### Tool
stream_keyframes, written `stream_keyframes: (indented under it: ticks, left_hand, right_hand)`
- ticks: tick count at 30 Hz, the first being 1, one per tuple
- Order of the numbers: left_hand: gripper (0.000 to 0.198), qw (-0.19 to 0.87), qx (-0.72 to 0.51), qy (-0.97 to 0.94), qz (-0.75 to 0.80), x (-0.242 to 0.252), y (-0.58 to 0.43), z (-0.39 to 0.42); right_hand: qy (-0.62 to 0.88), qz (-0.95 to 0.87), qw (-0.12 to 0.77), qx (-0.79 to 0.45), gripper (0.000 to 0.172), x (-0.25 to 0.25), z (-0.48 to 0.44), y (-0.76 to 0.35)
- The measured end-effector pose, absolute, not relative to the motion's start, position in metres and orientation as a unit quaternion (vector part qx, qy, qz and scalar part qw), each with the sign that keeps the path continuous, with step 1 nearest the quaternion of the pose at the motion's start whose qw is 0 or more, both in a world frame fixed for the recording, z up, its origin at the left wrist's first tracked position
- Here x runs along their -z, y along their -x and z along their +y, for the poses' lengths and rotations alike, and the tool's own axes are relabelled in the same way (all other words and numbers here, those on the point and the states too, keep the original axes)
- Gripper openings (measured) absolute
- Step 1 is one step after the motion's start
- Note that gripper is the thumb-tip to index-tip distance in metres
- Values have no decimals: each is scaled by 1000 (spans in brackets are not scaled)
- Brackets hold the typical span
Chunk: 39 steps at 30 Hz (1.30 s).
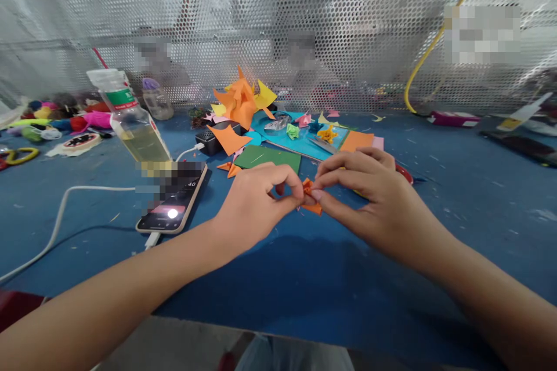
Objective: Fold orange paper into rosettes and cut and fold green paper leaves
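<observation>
Between my two hands is a small folded orange paper piece (312,207), held just above the blue table. My left hand (261,197) pinches its left side with thumb and forefinger. From the right, my right hand (369,191) grips it between thumb and fingertips. The fingers hide much of its shape. Behind my hands lie a green paper sheet (270,161), a folded orange paper shape (230,170) and a yellow paper flower (327,134). Scissors, partly covered by my right hand, show a red handle (404,173).
A phone (174,203) with a white cable (56,226) lies left, beside a tilted bottle (134,122) of pale liquid. Orange paper scraps (239,104) pile near a black box (217,139). A perforated metal screen (243,11) stands behind the blue table (278,278).
</observation>
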<state>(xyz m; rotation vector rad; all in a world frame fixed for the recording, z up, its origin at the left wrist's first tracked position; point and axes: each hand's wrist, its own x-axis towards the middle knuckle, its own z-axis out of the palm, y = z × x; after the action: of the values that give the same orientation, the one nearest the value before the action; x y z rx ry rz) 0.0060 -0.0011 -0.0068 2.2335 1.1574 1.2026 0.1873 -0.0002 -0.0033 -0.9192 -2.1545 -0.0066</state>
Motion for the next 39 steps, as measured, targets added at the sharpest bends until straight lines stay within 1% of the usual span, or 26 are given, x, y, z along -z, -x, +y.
stream_keyframes:
  ticks: [5,7,9,12,16,20,25,28,30,32,34,36,39]
  left_hand:
    - [18,186,-410,-794,409,2,-8,-3]
    - [17,180,-426,-792,398,3,-9,-3]
    - [15,171,-444,-787,392,4,-10,-2]
    - [17,137,-468,-784,384,5,-10,-1]
    - [8,91,-481,-797,354,4,-10,-3]
    - [10,81,-463,-808,356,1,-10,-5]
    - [12,87,-468,-804,356,1,-9,-5]
    - [15,140,-516,-784,317,0,-8,-4]
    - [15,196,-565,-749,284,-3,-7,-2]
    - [14,253,-582,-722,275,-8,-4,0]
    - [15,326,-541,-723,280,-11,-1,3]
    - [17,402,-471,-736,274,-13,1,6]
    - [12,462,-420,-736,262,-12,2,7]
  right_hand:
    - [347,-856,383,-24,14,3,-3,-186]
    - [341,-858,383,-29,15,3,-4,-185]
    - [341,-857,384,-25,13,4,-3,-185]
    - [350,-850,393,-7,3,3,-3,-186]
    - [336,-852,398,58,1,2,-2,-188]
    - [306,-872,370,99,11,2,0,-190]
    - [289,-875,374,109,12,4,0,-190]
    - [279,-867,384,150,10,3,2,-193]
    - [271,-854,404,185,9,1,2,-195]
    - [259,-837,429,221,12,-1,0,-197]
    - [241,-820,451,256,18,-1,-2,-198]
    - [225,-810,462,283,20,-1,-3,-198]
    - [210,-810,464,290,18,0,-4,-198]
